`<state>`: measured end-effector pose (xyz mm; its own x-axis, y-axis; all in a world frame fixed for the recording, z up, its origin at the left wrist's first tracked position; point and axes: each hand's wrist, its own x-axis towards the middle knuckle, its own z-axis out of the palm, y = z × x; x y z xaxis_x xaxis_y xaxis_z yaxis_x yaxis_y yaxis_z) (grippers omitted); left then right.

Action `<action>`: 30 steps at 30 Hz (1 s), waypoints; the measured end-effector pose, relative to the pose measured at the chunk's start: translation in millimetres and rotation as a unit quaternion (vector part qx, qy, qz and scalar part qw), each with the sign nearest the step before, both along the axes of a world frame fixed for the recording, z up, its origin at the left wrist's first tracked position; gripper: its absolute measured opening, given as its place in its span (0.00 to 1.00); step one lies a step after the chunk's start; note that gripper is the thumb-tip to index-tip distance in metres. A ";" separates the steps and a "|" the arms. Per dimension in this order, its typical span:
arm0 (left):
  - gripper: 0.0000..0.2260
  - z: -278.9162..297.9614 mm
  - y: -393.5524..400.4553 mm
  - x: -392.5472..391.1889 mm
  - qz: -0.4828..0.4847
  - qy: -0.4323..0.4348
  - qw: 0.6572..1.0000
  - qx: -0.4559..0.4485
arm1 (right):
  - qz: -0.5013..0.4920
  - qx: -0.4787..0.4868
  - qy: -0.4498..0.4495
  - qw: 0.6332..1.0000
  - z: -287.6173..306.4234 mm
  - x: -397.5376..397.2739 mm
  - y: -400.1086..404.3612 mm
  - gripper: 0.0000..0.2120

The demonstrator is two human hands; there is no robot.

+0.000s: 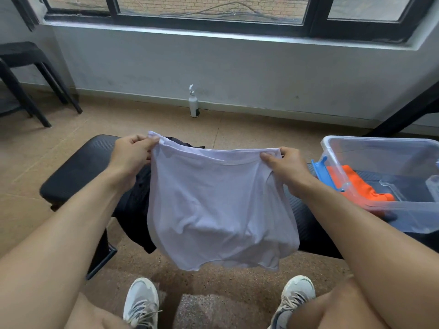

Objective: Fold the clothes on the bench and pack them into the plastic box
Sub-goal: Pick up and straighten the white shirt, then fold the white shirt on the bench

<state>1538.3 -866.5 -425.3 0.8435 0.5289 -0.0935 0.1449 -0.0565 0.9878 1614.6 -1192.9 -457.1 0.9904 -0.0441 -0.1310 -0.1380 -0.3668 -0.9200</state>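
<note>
A thin white cotton garment (221,205) is held up over the black padded bench (78,167), its top edge pinched by the left hand (133,155) and the right hand (285,169). It is not yet folded. An orange folded garment (356,184) is already packed in the clear plastic box (403,210) at the right (a dark garment (137,210) remains on the bench).

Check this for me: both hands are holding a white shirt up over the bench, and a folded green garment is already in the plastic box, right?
Not quite. The head view shows the garment in the plastic box is orange, not green. The rest holds: the left hand and right hand hold the white shirt up over the bench.
</note>
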 end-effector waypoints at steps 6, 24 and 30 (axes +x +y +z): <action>0.05 6.1 -38.8 -10.6 0.022 -0.037 0.998 0.045 | 0.007 0.126 0.042 0.991 11.0 -29.2 39.6 0.11; 0.03 12.2 -99.8 -43.6 -0.103 -0.044 0.989 0.094 | 0.117 0.109 -0.020 0.987 21.9 -82.3 78.5 0.08; 0.03 14.9 -108.0 -49.4 -0.146 -0.054 0.984 0.087 | 0.180 0.077 -0.033 0.980 21.3 -87.8 78.8 0.16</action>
